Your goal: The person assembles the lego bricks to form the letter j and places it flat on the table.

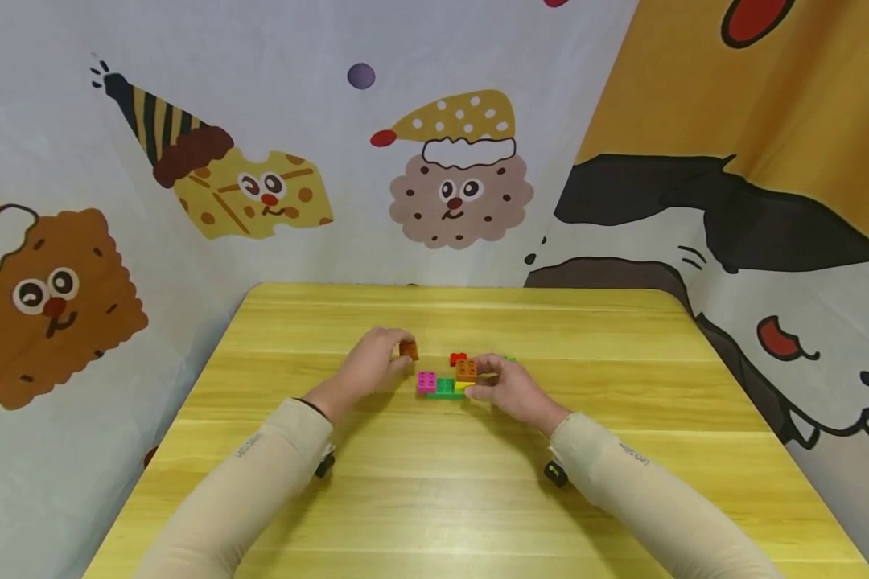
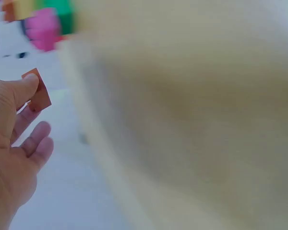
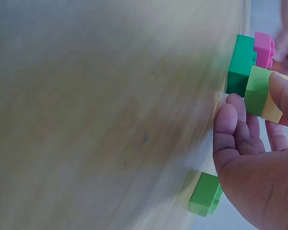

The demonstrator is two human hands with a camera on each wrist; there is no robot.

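Left hand (image 1: pixel 372 358) had thumb and fingertip clamped on a loose orange brick (image 1: pixel 409 350), held just left of the brick stack (image 1: pixel 445 395), apart from its pink end (image 1: pixel 426 382). I saw the stack's long axis run roughly left-right. Right hand (image 1: pixel 512 388), nearer, pinched its right end, by the orange top brick (image 1: pixel 467 370).
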